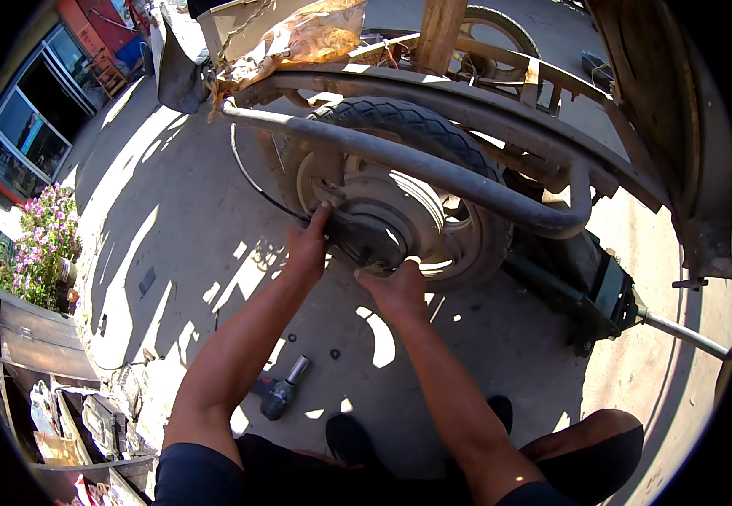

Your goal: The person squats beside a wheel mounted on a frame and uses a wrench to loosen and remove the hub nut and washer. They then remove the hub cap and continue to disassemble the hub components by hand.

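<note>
Sleeves lie at the lower edge of view, with left hand and right hand beyond, each closed, grip partly hidden, on the dark plate at the wheel's hub below the bar.

Short dark sleeves, black shoes
</note>
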`<action>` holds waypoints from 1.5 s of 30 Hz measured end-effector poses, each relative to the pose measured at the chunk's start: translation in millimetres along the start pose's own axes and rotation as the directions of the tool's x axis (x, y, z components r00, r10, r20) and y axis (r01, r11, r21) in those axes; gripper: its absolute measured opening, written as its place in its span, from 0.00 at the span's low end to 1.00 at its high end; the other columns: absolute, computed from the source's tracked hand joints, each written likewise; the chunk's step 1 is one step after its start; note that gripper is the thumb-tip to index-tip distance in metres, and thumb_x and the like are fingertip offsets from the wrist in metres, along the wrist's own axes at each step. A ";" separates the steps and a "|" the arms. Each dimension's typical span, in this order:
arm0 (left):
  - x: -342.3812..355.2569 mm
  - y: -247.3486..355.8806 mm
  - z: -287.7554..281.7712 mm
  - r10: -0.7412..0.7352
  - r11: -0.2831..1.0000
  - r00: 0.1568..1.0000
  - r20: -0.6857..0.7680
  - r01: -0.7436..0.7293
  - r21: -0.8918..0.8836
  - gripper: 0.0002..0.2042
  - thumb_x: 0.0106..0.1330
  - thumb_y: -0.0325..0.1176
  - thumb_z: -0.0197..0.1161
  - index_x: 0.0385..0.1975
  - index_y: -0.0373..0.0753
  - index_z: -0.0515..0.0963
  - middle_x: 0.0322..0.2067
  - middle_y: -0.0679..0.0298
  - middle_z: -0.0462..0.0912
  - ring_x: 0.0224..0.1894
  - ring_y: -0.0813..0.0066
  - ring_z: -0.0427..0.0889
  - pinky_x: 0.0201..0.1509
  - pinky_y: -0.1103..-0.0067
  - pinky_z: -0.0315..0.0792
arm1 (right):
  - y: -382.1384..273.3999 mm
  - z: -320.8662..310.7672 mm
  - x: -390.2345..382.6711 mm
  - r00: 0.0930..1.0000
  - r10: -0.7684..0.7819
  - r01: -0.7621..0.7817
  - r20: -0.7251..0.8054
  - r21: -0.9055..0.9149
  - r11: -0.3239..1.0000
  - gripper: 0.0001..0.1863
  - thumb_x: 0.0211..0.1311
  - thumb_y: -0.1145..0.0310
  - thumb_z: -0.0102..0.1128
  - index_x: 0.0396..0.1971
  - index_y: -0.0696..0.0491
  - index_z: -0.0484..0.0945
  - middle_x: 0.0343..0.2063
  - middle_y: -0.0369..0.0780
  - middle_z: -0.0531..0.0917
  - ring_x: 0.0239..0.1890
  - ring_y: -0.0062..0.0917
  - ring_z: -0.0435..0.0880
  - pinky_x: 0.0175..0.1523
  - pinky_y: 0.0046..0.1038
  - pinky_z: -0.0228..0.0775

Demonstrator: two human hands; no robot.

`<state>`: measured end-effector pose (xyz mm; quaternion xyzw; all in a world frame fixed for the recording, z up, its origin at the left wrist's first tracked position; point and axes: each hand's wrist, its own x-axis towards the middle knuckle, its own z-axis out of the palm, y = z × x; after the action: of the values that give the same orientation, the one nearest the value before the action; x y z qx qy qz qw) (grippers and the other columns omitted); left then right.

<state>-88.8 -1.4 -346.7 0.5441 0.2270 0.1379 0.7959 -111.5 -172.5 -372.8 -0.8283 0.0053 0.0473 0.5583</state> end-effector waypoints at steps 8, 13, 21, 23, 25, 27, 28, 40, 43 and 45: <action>-2.3 6.2 -0.7 0.014 0.999 0.998 0.060 -0.017 0.049 0.20 0.61 0.44 0.65 0.44 0.33 0.76 0.37 0.65 0.80 0.40 0.77 0.76 0.40 0.79 0.69 | -5.5 8.6 -6.3 0.993 -0.085 0.069 -0.082 -0.189 0.980 0.33 0.38 0.48 0.76 0.21 0.68 0.74 0.14 0.49 0.78 0.21 0.41 0.82 0.29 0.38 0.72; -3.0 14.6 1.7 0.093 0.975 0.991 0.093 -0.110 0.192 0.20 0.61 0.44 0.65 0.43 0.32 0.77 0.36 0.66 0.79 0.38 0.79 0.75 0.39 0.80 0.68 | 1.4 9.6 -7.0 0.990 -0.086 0.067 -0.115 -0.163 0.984 0.34 0.38 0.45 0.75 0.19 0.66 0.72 0.13 0.49 0.78 0.20 0.41 0.81 0.27 0.38 0.71; -0.6 4.2 -0.6 0.053 0.997 0.998 -0.023 -0.052 0.057 0.18 0.60 0.45 0.66 0.35 0.33 0.78 0.31 0.66 0.79 0.33 0.80 0.73 0.36 0.78 0.67 | 10.0 16.0 -2.5 0.957 -0.201 0.162 -0.210 -0.191 0.968 0.38 0.37 0.41 0.75 0.18 0.66 0.70 0.10 0.45 0.75 0.15 0.33 0.77 0.24 0.36 0.69; 5.3 9.7 2.6 0.030 0.998 0.999 0.025 -0.032 0.062 0.17 0.60 0.44 0.66 0.33 0.33 0.78 0.30 0.66 0.78 0.33 0.80 0.73 0.35 0.78 0.68 | 16.3 18.0 0.2 0.969 -0.163 0.124 -0.186 -0.206 0.971 0.38 0.37 0.41 0.75 0.18 0.66 0.69 0.10 0.44 0.74 0.15 0.33 0.75 0.25 0.36 0.69; 1.8 14.1 6.3 0.094 0.993 0.995 0.044 -0.097 0.069 0.16 0.59 0.43 0.66 0.33 0.33 0.78 0.29 0.66 0.79 0.32 0.79 0.74 0.35 0.78 0.68 | 23.0 21.5 -2.0 0.969 -0.159 0.124 -0.189 -0.184 0.975 0.38 0.37 0.41 0.75 0.18 0.65 0.69 0.12 0.44 0.75 0.16 0.35 0.74 0.26 0.36 0.69; 5.0 11.7 11.0 0.130 0.988 0.991 0.034 -0.132 0.080 0.15 0.58 0.41 0.67 0.32 0.33 0.78 0.29 0.66 0.79 0.31 0.78 0.74 0.34 0.79 0.68 | 26.0 25.5 -2.3 0.955 -0.190 0.170 -0.229 -0.101 0.980 0.38 0.37 0.41 0.75 0.19 0.65 0.69 0.14 0.45 0.76 0.17 0.37 0.76 0.27 0.36 0.70; 8.8 9.1 12.4 0.138 0.986 0.990 0.006 -0.138 0.089 0.15 0.57 0.40 0.68 0.32 0.32 0.78 0.28 0.67 0.79 0.30 0.78 0.75 0.34 0.79 0.68 | 23.6 25.9 -2.8 0.959 -0.175 0.159 -0.221 -0.087 0.983 0.38 0.38 0.42 0.75 0.21 0.66 0.70 0.15 0.46 0.77 0.19 0.36 0.77 0.28 0.36 0.71; 13.5 -6.1 20.7 0.075 0.971 0.995 -0.062 -0.087 -0.223 0.16 0.56 0.36 0.67 0.38 0.32 0.77 0.34 0.64 0.80 0.34 0.76 0.78 0.39 0.77 0.72 | 25.4 26.7 -6.3 0.981 0.194 -0.172 -0.030 0.344 0.923 0.30 0.49 0.48 0.71 0.29 0.64 0.73 0.25 0.42 0.80 0.26 0.26 0.80 0.32 0.29 0.72; 16.8 -9.3 13.1 0.002 0.964 0.997 -0.072 -0.021 -0.264 0.17 0.57 0.37 0.66 0.41 0.31 0.76 0.36 0.64 0.79 0.36 0.75 0.78 0.41 0.76 0.72 | 10.2 21.7 -10.4 0.895 0.409 -0.443 0.179 0.478 0.759 0.25 0.54 0.52 0.67 0.29 0.62 0.74 0.24 0.40 0.80 0.23 0.22 0.79 0.27 0.26 0.72; 17.6 -8.4 11.4 -0.019 0.969 0.998 -0.062 0.003 -0.249 0.17 0.58 0.37 0.66 0.42 0.31 0.75 0.36 0.63 0.79 0.36 0.74 0.78 0.42 0.75 0.72 | 3.6 23.6 -13.2 0.870 0.387 -0.489 0.305 0.623 0.611 0.22 0.57 0.53 0.65 0.28 0.60 0.75 0.23 0.40 0.80 0.20 0.22 0.78 0.24 0.25 0.71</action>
<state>-68.1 -5.5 -354.8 0.4343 0.2364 0.1783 0.8507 -126.6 -152.6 -383.8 -0.5316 0.1859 0.2349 0.7922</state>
